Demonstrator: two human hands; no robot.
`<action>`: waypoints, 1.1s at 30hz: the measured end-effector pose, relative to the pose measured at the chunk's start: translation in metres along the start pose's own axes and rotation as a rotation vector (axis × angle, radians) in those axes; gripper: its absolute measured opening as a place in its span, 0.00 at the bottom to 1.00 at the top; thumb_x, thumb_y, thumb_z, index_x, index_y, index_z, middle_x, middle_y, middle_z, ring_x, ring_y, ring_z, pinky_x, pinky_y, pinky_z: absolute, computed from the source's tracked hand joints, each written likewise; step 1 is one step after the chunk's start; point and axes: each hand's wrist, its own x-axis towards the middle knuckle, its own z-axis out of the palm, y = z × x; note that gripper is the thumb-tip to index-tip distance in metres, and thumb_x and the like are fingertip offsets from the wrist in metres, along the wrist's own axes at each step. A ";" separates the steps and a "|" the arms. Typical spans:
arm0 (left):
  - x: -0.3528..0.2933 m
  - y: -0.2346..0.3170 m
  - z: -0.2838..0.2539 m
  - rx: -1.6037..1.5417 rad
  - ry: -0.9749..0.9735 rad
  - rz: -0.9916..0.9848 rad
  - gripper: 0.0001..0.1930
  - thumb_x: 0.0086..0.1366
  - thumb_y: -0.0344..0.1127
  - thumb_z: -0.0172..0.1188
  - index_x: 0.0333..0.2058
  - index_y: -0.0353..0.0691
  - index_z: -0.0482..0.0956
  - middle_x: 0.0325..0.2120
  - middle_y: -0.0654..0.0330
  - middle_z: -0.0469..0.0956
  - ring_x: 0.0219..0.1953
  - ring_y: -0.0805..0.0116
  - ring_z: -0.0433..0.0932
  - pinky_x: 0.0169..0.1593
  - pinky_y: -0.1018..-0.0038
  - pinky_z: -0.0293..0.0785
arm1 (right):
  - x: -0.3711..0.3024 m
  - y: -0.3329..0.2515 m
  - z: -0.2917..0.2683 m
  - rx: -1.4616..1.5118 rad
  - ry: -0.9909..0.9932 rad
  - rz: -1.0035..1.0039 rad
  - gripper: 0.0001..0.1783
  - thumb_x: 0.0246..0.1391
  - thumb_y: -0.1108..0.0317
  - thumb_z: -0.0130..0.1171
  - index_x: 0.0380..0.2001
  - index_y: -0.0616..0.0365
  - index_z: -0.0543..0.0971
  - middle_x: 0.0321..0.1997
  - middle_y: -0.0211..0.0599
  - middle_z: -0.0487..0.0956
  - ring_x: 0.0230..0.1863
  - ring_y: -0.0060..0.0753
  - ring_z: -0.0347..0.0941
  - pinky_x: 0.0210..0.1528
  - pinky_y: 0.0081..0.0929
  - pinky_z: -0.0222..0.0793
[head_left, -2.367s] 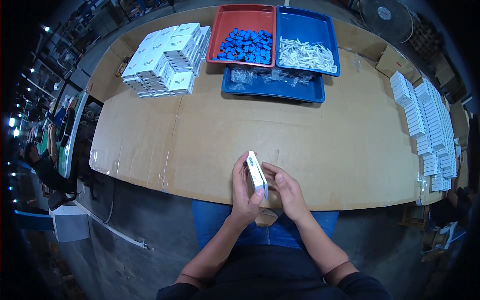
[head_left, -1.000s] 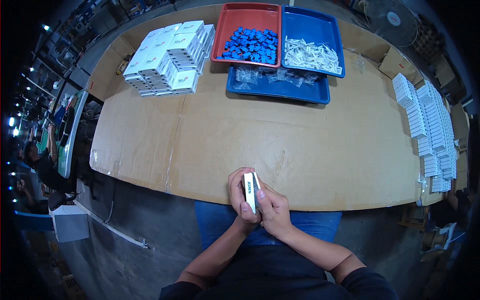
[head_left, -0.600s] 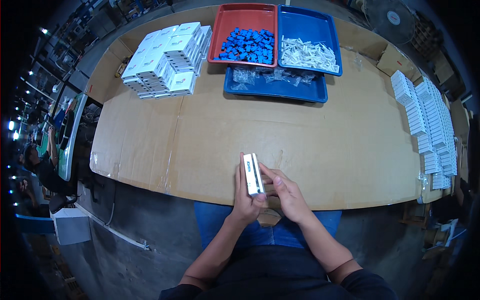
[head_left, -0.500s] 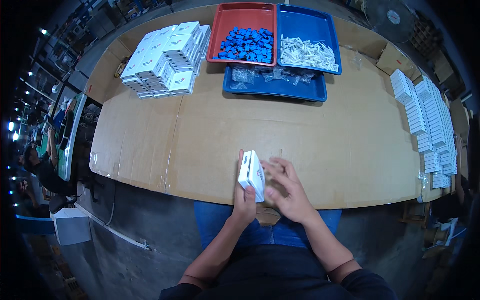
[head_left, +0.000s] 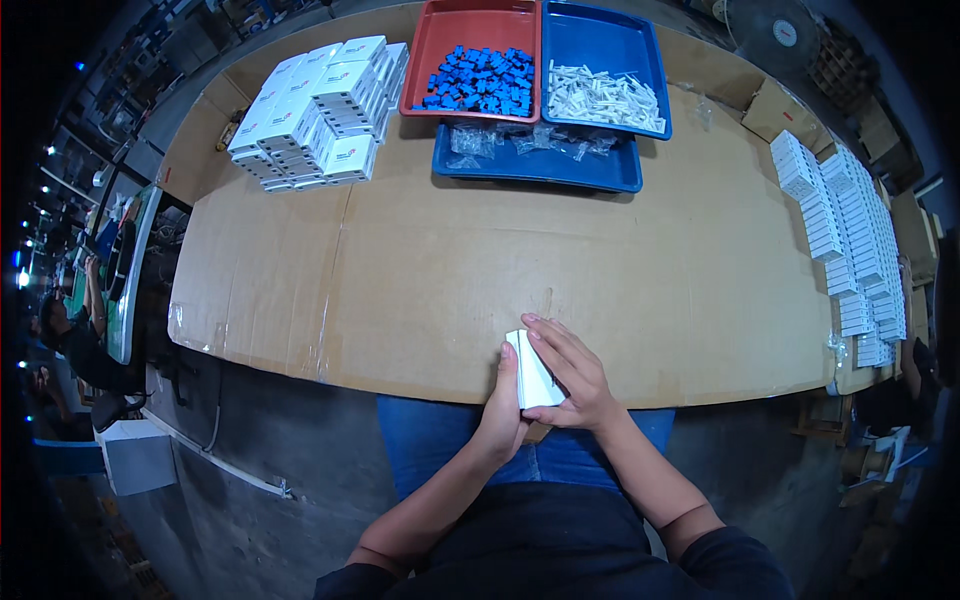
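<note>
A small white box [head_left: 538, 380] is held between my two hands, just above the table's near edge. My left hand [head_left: 500, 412] grips its left side, with the thumb along the edge. From the other side, my right hand [head_left: 578, 378] presses on it, fingers close together over the upper end and thumb at the lower corner. Its plain, narrow side faces up; my palms hide the broad faces.
The cardboard-covered table [head_left: 450, 260] carries stacked white boxes [head_left: 290, 115] at far left. A red tray [head_left: 440, 40] holds blue pieces; a blue tray [head_left: 600, 35] holds white pieces. Below them, another blue tray [head_left: 540, 178] holds clear bags. White blocks [head_left: 835, 235] line the right edge.
My right hand, apart from the box and blurred before, has closed onto its right side. The box has turned, so its slotted end and printed face no longer show.
</note>
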 end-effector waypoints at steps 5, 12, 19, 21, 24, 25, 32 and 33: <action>0.000 0.001 -0.001 0.016 -0.004 -0.001 0.35 0.80 0.64 0.31 0.69 0.41 0.61 0.60 0.53 0.73 0.63 0.61 0.75 0.64 0.64 0.74 | 0.001 0.000 0.004 -0.050 0.111 -0.108 0.50 0.49 0.39 0.71 0.60 0.74 0.76 0.63 0.65 0.76 0.64 0.66 0.75 0.67 0.55 0.70; 0.004 -0.005 -0.009 0.052 -0.047 -0.065 0.39 0.80 0.66 0.28 0.73 0.40 0.56 0.63 0.53 0.70 0.67 0.62 0.70 0.68 0.64 0.69 | -0.005 0.001 0.009 0.114 0.150 -0.020 0.50 0.59 0.33 0.61 0.63 0.74 0.74 0.64 0.64 0.76 0.66 0.61 0.75 0.67 0.48 0.70; 0.013 -0.014 -0.019 0.913 -0.014 0.613 0.46 0.74 0.33 0.57 0.78 0.37 0.33 0.72 0.47 0.55 0.74 0.55 0.57 0.76 0.61 0.51 | 0.007 -0.021 0.015 0.555 0.252 0.432 0.43 0.75 0.37 0.35 0.68 0.68 0.71 0.76 0.55 0.64 0.77 0.50 0.59 0.77 0.41 0.53; 0.014 -0.006 -0.017 0.425 0.039 0.431 0.44 0.75 0.32 0.54 0.78 0.39 0.34 0.72 0.48 0.57 0.73 0.58 0.59 0.74 0.63 0.55 | 0.008 -0.022 0.011 0.410 0.137 0.473 0.47 0.75 0.34 0.27 0.69 0.67 0.71 0.76 0.54 0.63 0.78 0.50 0.57 0.78 0.44 0.51; 0.016 -0.001 -0.029 0.368 0.077 0.408 0.34 0.82 0.46 0.40 0.78 0.44 0.40 0.68 0.52 0.62 0.69 0.62 0.65 0.71 0.65 0.62 | 0.002 -0.016 0.004 0.333 0.037 0.348 0.31 0.73 0.55 0.46 0.68 0.67 0.71 0.75 0.56 0.66 0.75 0.54 0.63 0.75 0.41 0.58; 0.018 -0.001 -0.031 0.358 0.104 0.390 0.33 0.83 0.55 0.32 0.78 0.46 0.44 0.66 0.53 0.66 0.67 0.63 0.68 0.70 0.65 0.65 | 0.000 -0.015 0.004 0.246 -0.050 0.269 0.28 0.69 0.64 0.54 0.68 0.66 0.72 0.74 0.57 0.67 0.73 0.54 0.66 0.72 0.40 0.63; 0.018 -0.005 -0.024 0.334 0.211 0.297 0.32 0.83 0.54 0.34 0.76 0.41 0.52 0.60 0.53 0.70 0.61 0.67 0.71 0.63 0.69 0.69 | -0.005 -0.006 0.012 0.021 -0.001 0.110 0.31 0.58 0.68 0.65 0.64 0.68 0.75 0.66 0.59 0.76 0.62 0.57 0.78 0.61 0.42 0.77; 0.018 -0.004 -0.022 0.286 0.228 0.252 0.30 0.84 0.50 0.36 0.75 0.37 0.53 0.59 0.52 0.69 0.60 0.67 0.70 0.65 0.70 0.66 | -0.006 -0.005 0.012 0.013 0.009 0.087 0.30 0.58 0.69 0.65 0.63 0.69 0.75 0.64 0.59 0.77 0.61 0.57 0.79 0.60 0.41 0.78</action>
